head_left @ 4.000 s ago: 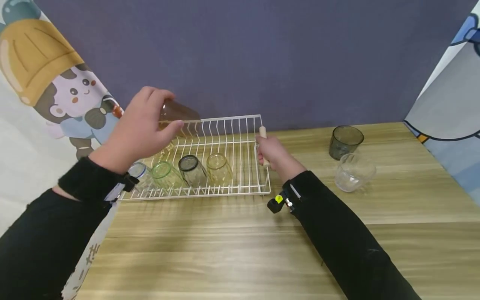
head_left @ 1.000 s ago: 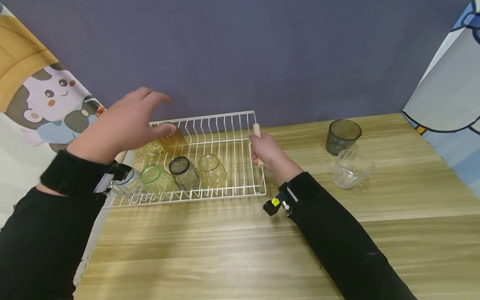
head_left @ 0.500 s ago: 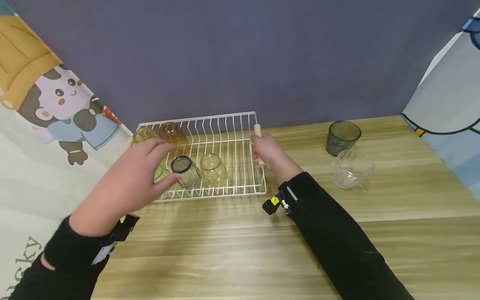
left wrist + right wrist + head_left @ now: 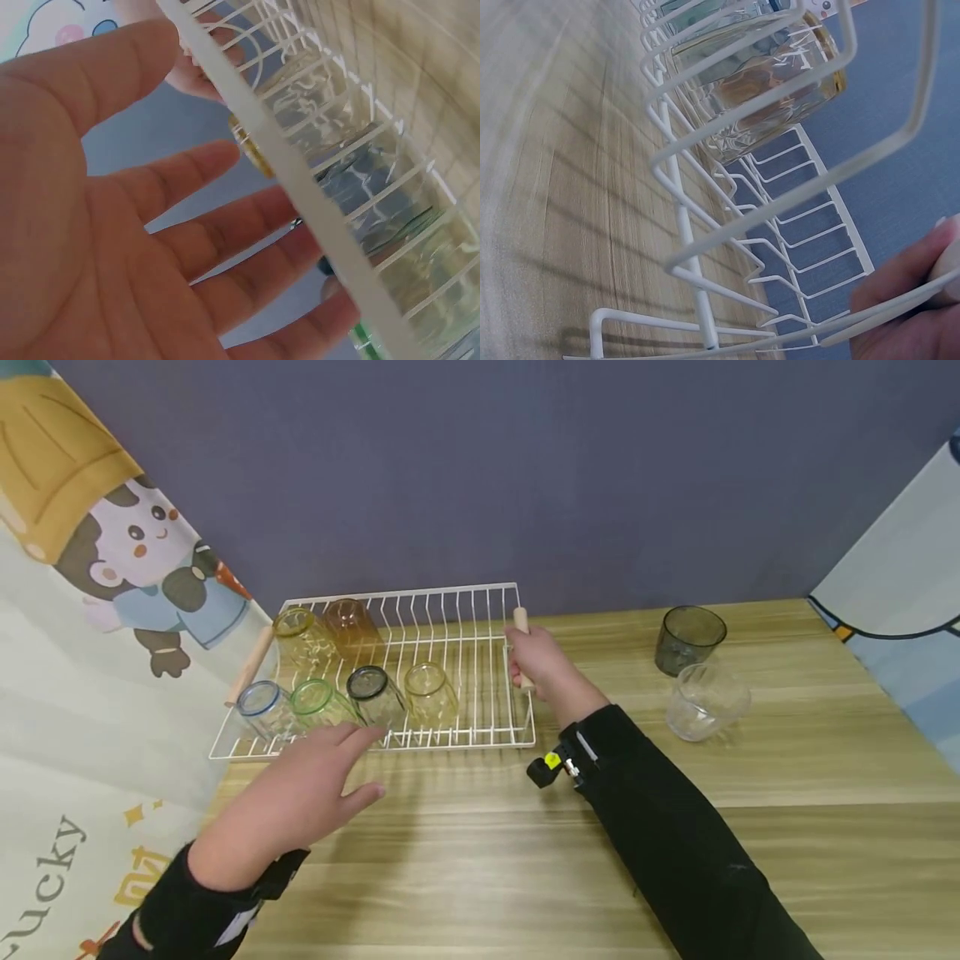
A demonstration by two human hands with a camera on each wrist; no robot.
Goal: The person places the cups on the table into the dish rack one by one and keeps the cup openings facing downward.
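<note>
Held the right handle (image 4: 522,620) of the white rack (image 4: 420,591) in the right grip (image 4: 546,667), curled round it. Had the left grip (image 4: 303,793) wide and empty, with the fingers (image 4: 225,229) spread and only a little bent, just in front of the near rail (image 4: 480,747); could not tell whether touching it or only close. Found the rack on the worktop (image 4: 525,852), loaded with six glasses: in the near row, from left to right, the blue glass (image 4: 272,718), green glass (image 4: 321,700), black glass (image 4: 377,697) and yellow glass (image 4: 432,697); in the far row, toward the left end, the amber glass (image 4: 306,642) and brown glass (image 4: 355,631). Saw also on the worktop, well apart to the right, the smoky glass (image 4: 688,643) and, just beside it, the clear glass (image 4: 703,706). Judged the rack stiff and light by itself, but probably heavier at the left because of the load. Considered the right handle and the left handle (image 4: 251,667) the best places to take hold, both together and level, against sliding of the loose glasses. Judged the glasses hard, smooth, rather slippery and probably fragile; best taken round the middle of the side, with light pressure and without knocking the neighbours.
</note>
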